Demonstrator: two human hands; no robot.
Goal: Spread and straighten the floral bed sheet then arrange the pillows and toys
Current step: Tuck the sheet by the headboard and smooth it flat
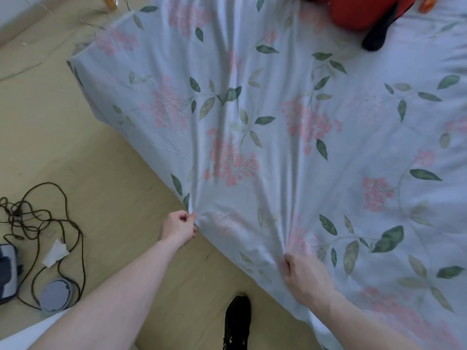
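— What is seen nearest?
— A black shoe (pixel 237 320) is seen on the floor (pixel 106 173), between the two forearms. Just beyond it the edge of the sheet (pixel 278 147) is gripped by both hands.

— How is it gripped?
— The left hand (pixel 179 228) is closed on the hem, cloth pinched between thumb and curled fingers. The right hand (pixel 307 276) is closed on a gathered fold, further along the same edge. Creases are fanned out from both grips across the bed.

— And left of the left hand?
— A tangled cord (pixel 38 218), a scrap of paper (pixel 55 252) and a round grey thing (pixel 56 295) are lying on the floor.

— Farther off?
— Beyond the right hand, at the far edge, a red toy (pixel 353 11) with a black part is resting on the sheet. No pillow or container is shown.
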